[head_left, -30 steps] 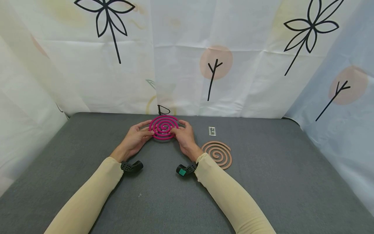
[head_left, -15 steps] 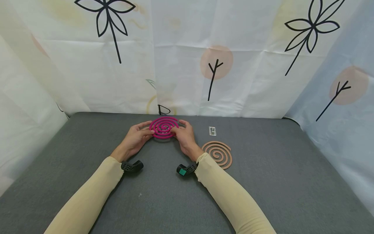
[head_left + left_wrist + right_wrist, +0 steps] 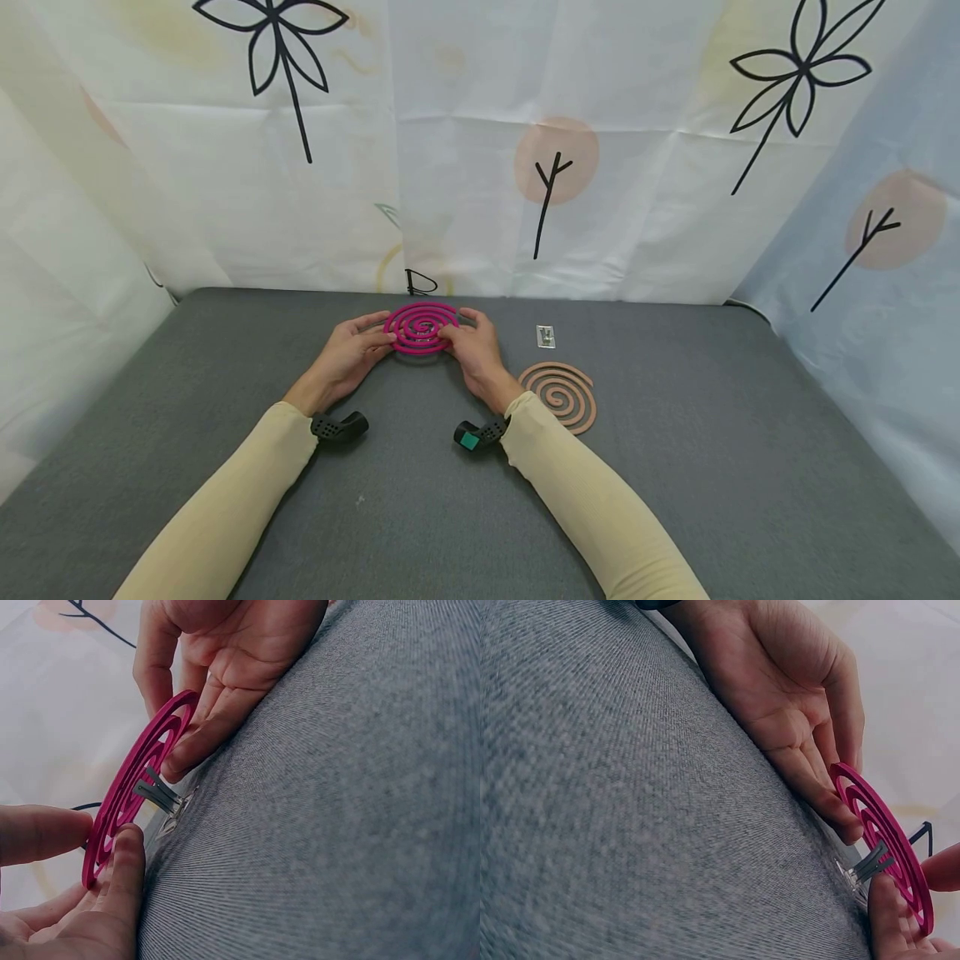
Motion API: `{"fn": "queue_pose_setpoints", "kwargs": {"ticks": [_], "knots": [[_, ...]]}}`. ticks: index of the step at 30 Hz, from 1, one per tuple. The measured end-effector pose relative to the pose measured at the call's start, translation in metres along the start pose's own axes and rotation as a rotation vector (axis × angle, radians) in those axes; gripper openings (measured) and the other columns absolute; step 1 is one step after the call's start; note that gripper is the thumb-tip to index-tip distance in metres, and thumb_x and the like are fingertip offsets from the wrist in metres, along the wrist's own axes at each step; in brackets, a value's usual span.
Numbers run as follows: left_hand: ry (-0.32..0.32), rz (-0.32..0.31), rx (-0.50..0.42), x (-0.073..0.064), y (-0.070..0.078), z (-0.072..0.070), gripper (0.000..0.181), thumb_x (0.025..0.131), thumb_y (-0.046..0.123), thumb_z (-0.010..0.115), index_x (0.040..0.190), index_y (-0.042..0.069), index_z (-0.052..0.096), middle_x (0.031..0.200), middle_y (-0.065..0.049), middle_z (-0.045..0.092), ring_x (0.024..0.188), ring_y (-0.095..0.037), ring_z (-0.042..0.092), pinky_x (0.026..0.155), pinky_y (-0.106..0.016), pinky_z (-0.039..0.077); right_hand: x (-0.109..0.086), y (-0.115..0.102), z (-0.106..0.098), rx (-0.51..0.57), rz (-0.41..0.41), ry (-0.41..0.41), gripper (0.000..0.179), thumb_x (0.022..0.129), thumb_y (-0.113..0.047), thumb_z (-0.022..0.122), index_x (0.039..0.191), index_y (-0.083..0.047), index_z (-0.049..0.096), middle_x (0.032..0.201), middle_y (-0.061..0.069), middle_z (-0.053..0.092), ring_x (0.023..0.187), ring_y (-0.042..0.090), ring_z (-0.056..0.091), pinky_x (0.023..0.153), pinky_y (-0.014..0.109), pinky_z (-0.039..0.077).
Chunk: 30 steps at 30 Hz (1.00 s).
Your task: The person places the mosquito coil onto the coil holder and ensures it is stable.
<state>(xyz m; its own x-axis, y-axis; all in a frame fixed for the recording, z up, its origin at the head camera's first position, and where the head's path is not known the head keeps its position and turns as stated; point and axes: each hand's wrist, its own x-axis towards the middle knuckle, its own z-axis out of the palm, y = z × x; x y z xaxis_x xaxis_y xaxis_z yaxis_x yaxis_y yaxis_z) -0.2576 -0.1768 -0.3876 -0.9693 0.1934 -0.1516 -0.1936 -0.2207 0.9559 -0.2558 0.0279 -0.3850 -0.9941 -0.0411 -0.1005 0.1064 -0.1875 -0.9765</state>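
In the head view both hands hold a magenta mosquito coil (image 3: 422, 305) near the far edge of the table. My left hand (image 3: 347, 354) pinches its left rim between thumb and fingers. The right hand (image 3: 477, 354) grips the opposite rim, thumb on top. Between coil and cloth stands a small metal coil stand (image 3: 156, 796), its upright prongs at the coil's middle in both wrist views. Fingers of both hands sit under the coil (image 3: 889, 832), close over the cloth.
A tan mosquito coil (image 3: 557, 397) lies flat on the grey cloth table (image 3: 420, 517), partly behind the right forearm. Beyond it lies a small flat metal plate (image 3: 545, 336). A white printed curtain (image 3: 465, 167) hangs behind the table and along its sides.
The magenta coil has tipped flatter, its far rim coming down slightly. Both hands keep their hold and have hardly moved.
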Motion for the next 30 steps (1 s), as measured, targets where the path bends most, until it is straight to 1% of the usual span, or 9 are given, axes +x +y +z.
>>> {"fn": "queue_pose_setpoints", "kwargs": {"ticks": [4,8,11,13,16,18,20,27,30], "knots": [[0.006,-0.009,0.004,-0.001,0.001,0.0,0.067,0.101,-0.006,0.053,0.16,-0.002,0.02,0.162,-0.024,0.024,0.123,-0.012,0.056,0.098,-0.021,0.05,0.0,-0.001,-0.001,0.002,0.004,-0.005,0.064,0.095,0.002,0.06,0.153,0.002,0.033,0.098,0.008,0.065,0.086,0.013,0.061,0.091,0.036,0.053],[0.004,-0.015,-0.001,-0.001,0.002,0.0,0.067,0.102,-0.005,0.053,0.16,-0.002,0.02,0.163,-0.023,0.022,0.12,-0.011,0.057,0.1,-0.022,0.049,0.0,-0.002,-0.002,0.014,0.017,-0.01,0.064,0.095,0.002,0.06,0.154,0.002,0.033,0.1,0.009,0.064,0.087,0.014,0.061,0.093,0.037,0.053],[-0.004,-0.014,-0.006,-0.001,0.002,0.0,0.067,0.103,-0.003,0.054,0.16,-0.003,0.018,0.163,-0.022,0.021,0.113,-0.007,0.059,0.101,-0.023,0.048,0.0,-0.004,-0.002,0.016,0.037,-0.006,0.065,0.095,0.0,0.061,0.154,0.0,0.033,0.106,0.012,0.064,0.089,0.015,0.061,0.092,0.037,0.053],[-0.009,-0.013,-0.009,-0.002,0.002,0.0,0.067,0.103,-0.002,0.053,0.16,-0.003,0.017,0.163,-0.022,0.021,0.112,-0.007,0.059,0.103,-0.024,0.047,-0.001,-0.005,-0.002,0.011,0.054,0.001,0.065,0.095,-0.001,0.062,0.154,-0.001,0.035,0.112,0.013,0.063,0.089,0.015,0.061,0.09,0.036,0.053],[-0.014,-0.014,-0.013,-0.002,0.002,0.0,0.067,0.104,-0.001,0.052,0.16,-0.003,0.017,0.164,-0.021,0.019,0.115,-0.009,0.058,0.107,-0.026,0.044,-0.001,-0.007,-0.001,0.002,0.069,0.009,0.065,0.094,-0.001,0.063,0.154,-0.001,0.036,0.12,0.017,0.061,0.088,0.016,0.061,0.089,0.035,0.053],[-0.017,-0.018,-0.017,-0.002,0.003,-0.001,0.067,0.104,-0.001,0.052,0.16,-0.003,0.016,0.165,-0.02,0.017,0.118,-0.01,0.056,0.109,-0.028,0.043,-0.001,-0.007,-0.001,-0.003,0.077,0.011,0.066,0.094,-0.001,0.064,0.154,-0.001,0.036,0.122,0.018,0.061,0.087,0.016,0.06,0.089,0.035,0.053],[-0.015,-0.024,-0.024,-0.002,0.003,-0.001,0.068,0.104,-0.001,0.053,0.16,-0.003,0.016,0.165,-0.02,0.016,0.121,-0.011,0.056,0.111,-0.029,0.041,-0.001,-0.009,-0.001,-0.007,0.079,0.011,0.067,0.093,-0.001,0.064,0.154,0.0,0.035,0.12,0.017,0.061,0.086,0.016,0.059,0.089,0.035,0.053],[0.001,-0.05,-0.028,-0.001,0.005,-0.002,0.068,0.103,-0.002,0.054,0.161,-0.001,0.017,0.164,-0.02,0.02,0.119,-0.011,0.055,0.11,-0.03,0.042,-0.003,-0.015,-0.002,-0.02,0.085,0.001,0.069,0.093,0.001,0.064,0.154,0.001,0.034,0.1,0.01,0.063,0.083,0.016,0.059,0.088,0.036,0.054],[-0.003,-0.055,-0.021,-0.001,0.006,-0.002,0.069,0.103,-0.002,0.053,0.161,-0.001,0.016,0.164,-0.02,0.019,0.124,-0.013,0.053,0.111,-0.03,0.041,-0.002,-0.016,-0.003,-0.017,0.094,-0.001,0.07,0.091,0.002,0.064,0.154,0.002,0.034,0.102,0.011,0.063,0.083,0.016,0.06,0.089,0.036,0.055]]}}
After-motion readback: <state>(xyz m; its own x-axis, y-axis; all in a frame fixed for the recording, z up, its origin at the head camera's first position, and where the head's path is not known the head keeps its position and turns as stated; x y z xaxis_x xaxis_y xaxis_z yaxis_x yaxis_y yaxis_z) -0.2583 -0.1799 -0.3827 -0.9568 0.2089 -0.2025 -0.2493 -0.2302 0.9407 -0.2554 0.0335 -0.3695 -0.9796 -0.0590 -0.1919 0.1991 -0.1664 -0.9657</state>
